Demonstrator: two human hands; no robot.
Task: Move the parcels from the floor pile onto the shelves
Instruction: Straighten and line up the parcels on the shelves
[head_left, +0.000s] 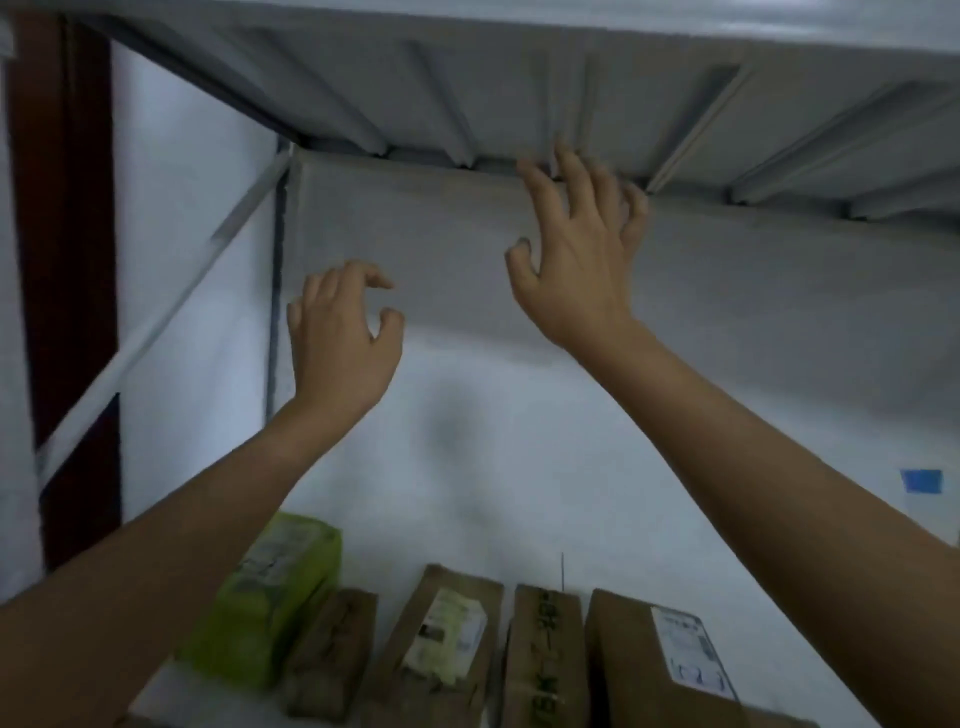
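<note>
**Both hands raised, empty, above a row of parcels on the shelf**

Head view: the camera looks into a shelf bay, with the ribbed underside of the upper shelf (519, 93) across the top and a pale wall (519, 415) behind. A large grey parcel (415, 239) fills the space just under that upper shelf, its left edge beside the rear upright post of the rack.

The left hand (340, 338) is lifted in front of the grey parcel's lower left part, fingers loosely curled and spread, gripping nothing. The right hand (576, 260) is higher, its fingertips (563, 156) reaching the top edge of the grey parcel where it meets the upper shelf; the hand is spread and closed on nothing. Whether the fingertips actually touch the parcel cannot be told through the blur.

Along the lower edge, on the lower shelf (156, 701), a row of parcels stands side by side: a green parcel (270, 597) at the left, then a small brown parcel (332, 654), a brown parcel with a white label (441, 644), a narrow brown parcel with dark handwriting (543, 654), and a larger brown box with a printed label (670, 665) at the right. A blue patch (922, 480) sits on the wall at the right.
</note>
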